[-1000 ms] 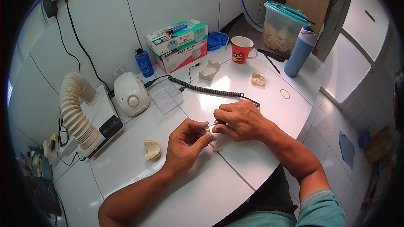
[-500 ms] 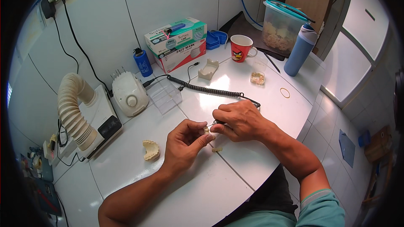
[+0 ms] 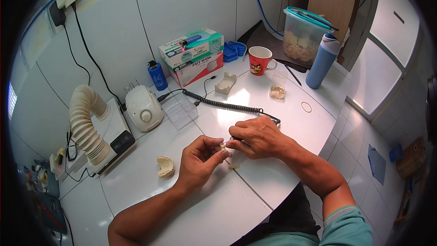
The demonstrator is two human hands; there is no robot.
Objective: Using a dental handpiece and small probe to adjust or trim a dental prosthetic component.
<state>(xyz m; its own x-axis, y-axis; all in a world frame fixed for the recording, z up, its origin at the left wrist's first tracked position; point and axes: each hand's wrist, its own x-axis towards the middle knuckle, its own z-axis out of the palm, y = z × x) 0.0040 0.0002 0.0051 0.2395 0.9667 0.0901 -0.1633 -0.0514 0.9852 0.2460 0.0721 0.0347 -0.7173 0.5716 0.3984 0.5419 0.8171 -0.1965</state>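
Note:
My left hand (image 3: 198,158) pinches a small cream tooth-shaped dental piece (image 3: 222,146) between thumb and fingertips. My right hand (image 3: 260,137) is wrapped around a dark rotary handpiece (image 3: 235,138), most of it hidden by the fingers; its thin tip meets or nearly meets the piece. A black coiled cord (image 3: 223,105) runs from behind the right hand to a white motor unit (image 3: 144,111) with burs standing on top. Just below the fingertips a second small tooth-coloured piece (image 3: 233,166) lies on the table. Left of my left hand rests a cream dental arch model (image 3: 165,166).
A dust extractor with a ribbed hose (image 3: 86,123) stands at the left. Along the back are a blue bottle (image 3: 157,76), stacked mask boxes (image 3: 193,66), a red mug (image 3: 259,61), a lidded tub (image 3: 302,41) and a blue flask (image 3: 323,61). A clear tray (image 3: 180,112) lies by the motor unit.
The view has shifted a little, so the whole table sits lower in the picture. Both hands keep nearly the same pose and the same hold.

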